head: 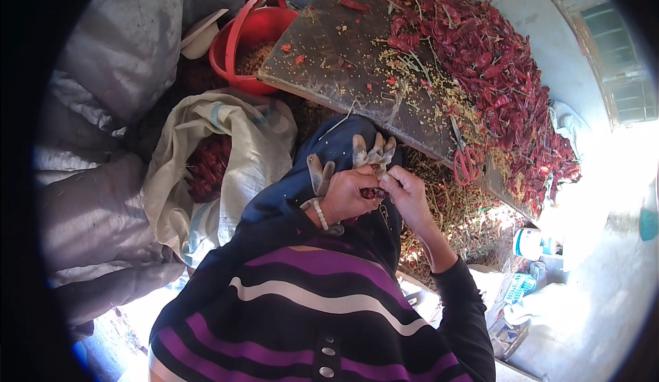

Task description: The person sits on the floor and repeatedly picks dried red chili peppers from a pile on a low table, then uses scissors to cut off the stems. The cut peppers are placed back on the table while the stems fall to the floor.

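Observation:
My left hand [350,191], with a white bead bracelet [320,214] on the wrist, is closed around dark red dried chili peppers [374,193] above my lap. The fingertips of my right hand [409,191] pinch at the same small bundle from the right; what exactly they grip is too small to tell. A pair of soiled work gloves [375,150] lies on my dark trousers, just beyond and beside my hands. Red-handled scissors [466,163] rest at the near edge of the dark board [329,73]. A large heap of dried red chilies [494,73] covers the board's right side.
An open woven sack [242,160] holding red chilies stands at the left. Behind it is a red basket [221,55] with brownish bits inside. Large grey sacks [118,32] line the far left. Dry stems [458,212] lie below the board, whose surface bears scattered yellow seeds [401,73].

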Demonstrator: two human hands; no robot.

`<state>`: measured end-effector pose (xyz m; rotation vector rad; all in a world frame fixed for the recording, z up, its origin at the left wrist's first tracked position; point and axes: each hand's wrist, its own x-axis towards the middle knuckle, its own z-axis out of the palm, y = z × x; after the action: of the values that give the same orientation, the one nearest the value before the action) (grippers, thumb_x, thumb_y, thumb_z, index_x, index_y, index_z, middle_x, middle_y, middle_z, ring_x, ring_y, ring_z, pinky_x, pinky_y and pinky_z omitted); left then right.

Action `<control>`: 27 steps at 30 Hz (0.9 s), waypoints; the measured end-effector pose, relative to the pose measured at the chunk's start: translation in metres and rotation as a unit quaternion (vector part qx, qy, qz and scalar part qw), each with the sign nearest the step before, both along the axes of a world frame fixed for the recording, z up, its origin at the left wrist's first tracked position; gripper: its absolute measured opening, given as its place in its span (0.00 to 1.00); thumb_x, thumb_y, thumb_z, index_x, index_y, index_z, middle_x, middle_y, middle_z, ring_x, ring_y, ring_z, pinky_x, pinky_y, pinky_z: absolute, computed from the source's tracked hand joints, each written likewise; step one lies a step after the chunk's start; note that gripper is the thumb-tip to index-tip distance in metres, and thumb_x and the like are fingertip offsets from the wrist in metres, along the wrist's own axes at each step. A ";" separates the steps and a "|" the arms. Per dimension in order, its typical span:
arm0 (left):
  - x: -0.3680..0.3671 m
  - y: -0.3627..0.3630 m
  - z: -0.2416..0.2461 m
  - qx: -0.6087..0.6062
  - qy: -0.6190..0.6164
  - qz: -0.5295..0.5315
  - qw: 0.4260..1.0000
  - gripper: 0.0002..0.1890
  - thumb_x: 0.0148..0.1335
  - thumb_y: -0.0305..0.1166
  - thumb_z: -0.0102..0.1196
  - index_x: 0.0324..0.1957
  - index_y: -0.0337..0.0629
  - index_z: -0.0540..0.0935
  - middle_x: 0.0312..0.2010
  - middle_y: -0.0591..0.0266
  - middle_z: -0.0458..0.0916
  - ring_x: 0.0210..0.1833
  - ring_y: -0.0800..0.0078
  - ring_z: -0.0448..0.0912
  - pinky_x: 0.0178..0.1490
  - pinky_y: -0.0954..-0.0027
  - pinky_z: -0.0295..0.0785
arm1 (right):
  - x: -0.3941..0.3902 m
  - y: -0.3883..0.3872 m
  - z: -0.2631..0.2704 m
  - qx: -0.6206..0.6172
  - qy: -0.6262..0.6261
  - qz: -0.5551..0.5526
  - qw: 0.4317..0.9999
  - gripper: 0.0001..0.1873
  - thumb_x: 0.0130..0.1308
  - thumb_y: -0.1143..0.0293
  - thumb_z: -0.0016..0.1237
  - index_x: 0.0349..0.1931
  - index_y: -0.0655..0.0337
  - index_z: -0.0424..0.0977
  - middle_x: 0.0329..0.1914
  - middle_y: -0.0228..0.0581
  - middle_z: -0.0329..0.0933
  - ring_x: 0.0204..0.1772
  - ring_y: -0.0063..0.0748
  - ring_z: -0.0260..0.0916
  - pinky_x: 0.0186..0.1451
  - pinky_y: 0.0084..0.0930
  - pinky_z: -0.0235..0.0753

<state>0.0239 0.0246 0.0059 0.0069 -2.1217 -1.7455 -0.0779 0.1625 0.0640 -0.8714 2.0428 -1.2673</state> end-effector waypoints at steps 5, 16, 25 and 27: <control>-0.002 -0.006 0.000 0.017 0.004 -0.030 0.999 0.11 0.48 0.22 0.67 0.36 0.35 0.84 0.31 0.60 0.78 0.34 0.70 0.78 0.38 0.71 0.73 | -0.009 0.008 -0.007 -0.114 -0.300 -0.085 0.943 0.11 0.73 0.65 0.45 0.31 0.58 0.70 0.28 0.25 0.68 0.30 0.15 0.62 0.34 0.18 0.63; -0.001 -0.009 0.003 0.052 0.011 -0.030 0.998 0.15 0.46 0.26 0.68 0.38 0.32 0.83 0.33 0.57 0.79 0.33 0.68 0.79 0.38 0.71 0.73 | -0.078 0.088 0.002 0.140 0.286 -0.143 0.937 0.09 0.57 0.70 0.61 0.31 0.64 0.75 0.30 0.42 0.74 0.29 0.32 0.71 0.33 0.29 0.70; -0.001 -0.005 0.002 0.092 -0.037 -0.027 0.995 0.13 0.47 0.27 0.68 0.35 0.33 0.83 0.33 0.57 0.80 0.32 0.66 0.80 0.37 0.70 0.74 | -0.152 0.107 -0.017 0.402 0.348 -0.183 0.827 0.21 0.53 0.80 0.53 0.49 0.57 0.70 0.52 0.52 0.69 0.55 0.57 0.69 0.56 0.48 0.72; -0.001 -0.006 0.002 0.065 -0.021 -0.024 0.997 0.13 0.47 0.27 0.68 0.35 0.33 0.82 0.32 0.57 0.80 0.31 0.66 0.80 0.37 0.70 0.74 | -0.158 0.105 -0.025 0.408 0.390 -0.197 0.802 0.19 0.52 0.78 0.56 0.47 0.58 0.71 0.52 0.52 0.71 0.53 0.57 0.71 0.53 0.48 0.74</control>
<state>0.0230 0.0191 0.0082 0.0293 -2.0478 -1.9250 -0.2359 0.2673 0.0390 -0.5705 3.1456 0.0051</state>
